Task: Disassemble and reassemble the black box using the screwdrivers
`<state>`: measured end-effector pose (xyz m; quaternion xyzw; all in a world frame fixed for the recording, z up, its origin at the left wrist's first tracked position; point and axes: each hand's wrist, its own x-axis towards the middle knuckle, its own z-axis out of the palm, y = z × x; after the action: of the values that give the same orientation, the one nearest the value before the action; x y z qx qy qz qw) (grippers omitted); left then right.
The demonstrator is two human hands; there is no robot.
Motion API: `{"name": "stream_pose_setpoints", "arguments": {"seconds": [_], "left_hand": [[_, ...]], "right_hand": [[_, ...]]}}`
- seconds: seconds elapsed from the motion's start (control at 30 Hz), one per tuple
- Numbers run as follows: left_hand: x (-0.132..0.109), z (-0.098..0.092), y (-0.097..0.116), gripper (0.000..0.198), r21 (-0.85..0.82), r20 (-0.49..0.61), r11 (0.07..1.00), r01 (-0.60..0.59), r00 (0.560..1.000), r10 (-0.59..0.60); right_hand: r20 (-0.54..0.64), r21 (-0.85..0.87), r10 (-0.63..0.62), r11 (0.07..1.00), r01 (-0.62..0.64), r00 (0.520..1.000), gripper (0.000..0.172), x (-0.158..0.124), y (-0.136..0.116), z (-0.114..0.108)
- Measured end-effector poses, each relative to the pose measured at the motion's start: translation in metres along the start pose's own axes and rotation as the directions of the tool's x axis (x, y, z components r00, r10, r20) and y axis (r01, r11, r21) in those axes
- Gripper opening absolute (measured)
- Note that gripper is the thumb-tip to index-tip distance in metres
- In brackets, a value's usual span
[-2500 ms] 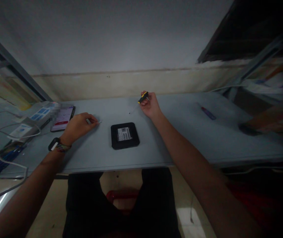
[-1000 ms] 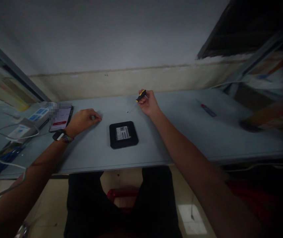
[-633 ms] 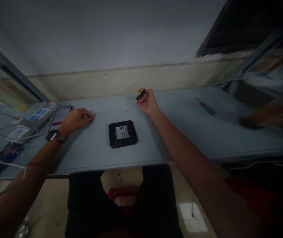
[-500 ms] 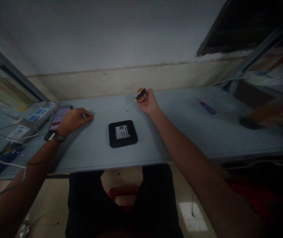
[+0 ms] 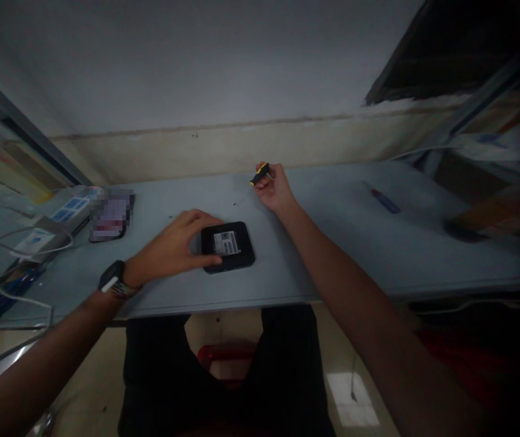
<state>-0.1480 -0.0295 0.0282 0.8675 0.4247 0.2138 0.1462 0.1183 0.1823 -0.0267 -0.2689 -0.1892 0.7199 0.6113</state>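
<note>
Two bare hands worked over a pale grey desk (image 5: 333, 267), with a small black device (image 5: 231, 246) as the fixed mark near the desk's front edge. Nearest the viewer, dark trousers and a red stool showed below the desk's front edge, under the device. The device lay flat with a white barcode label facing up. The left hand (image 5: 175, 246), a dark watch on its wrist, sat at the device's left side, fingers spread and curved; the thumb touched the device's near left corner and the fingertips reached over its far left corner. Its grip was half open around that edge, touching rather than clamped, and the device still rested on the desk.

Left of the device, well apart, a phone (image 5: 109, 220) lay on the desk, and beyond it sat flat white boxes with blue print (image 5: 66, 212) and a looping white cable (image 5: 14, 240). Behind the device and slightly right, the right hand (image 5: 274, 189) rested on the desk with its grip closed around the yellow-and-black handle of a small screwdriver (image 5: 255, 182), whose thin shaft pointed down and left toward the desk surface. Far to the right of the device lay a red-and-blue pen-like tool (image 5: 385, 201). A cream wall base ran behind the desk.
</note>
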Motion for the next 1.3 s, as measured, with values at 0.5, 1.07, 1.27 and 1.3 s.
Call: {"name": "stream_pose_setpoints", "arguments": {"seconds": [0.5,1.07,1.27,1.3], "left_hand": [[0.063,0.048,-0.045,0.084,0.150,0.092,0.981,-0.121,0.990,0.108],[0.074,0.056,-0.053,0.078,0.163,0.010,0.975,-0.149,0.989,0.150],[0.074,0.057,-0.052,0.080,0.168,0.019,0.975,-0.144,0.990,0.143],[0.074,0.057,-0.052,0.080,0.168,0.021,0.976,-0.141,0.990,0.139]], "right_hand": [[0.040,0.015,-0.006,1.000,0.005,0.999,0.005,-0.006,-0.009,0.003],[0.229,-0.143,-0.037,0.987,0.071,0.973,0.018,-0.031,-0.022,0.022],[0.386,-0.271,-0.053,0.948,0.168,0.921,0.031,-0.048,-0.021,0.038],[0.407,-0.297,-0.056,0.936,0.190,0.912,0.031,-0.052,-0.020,0.041]]}}
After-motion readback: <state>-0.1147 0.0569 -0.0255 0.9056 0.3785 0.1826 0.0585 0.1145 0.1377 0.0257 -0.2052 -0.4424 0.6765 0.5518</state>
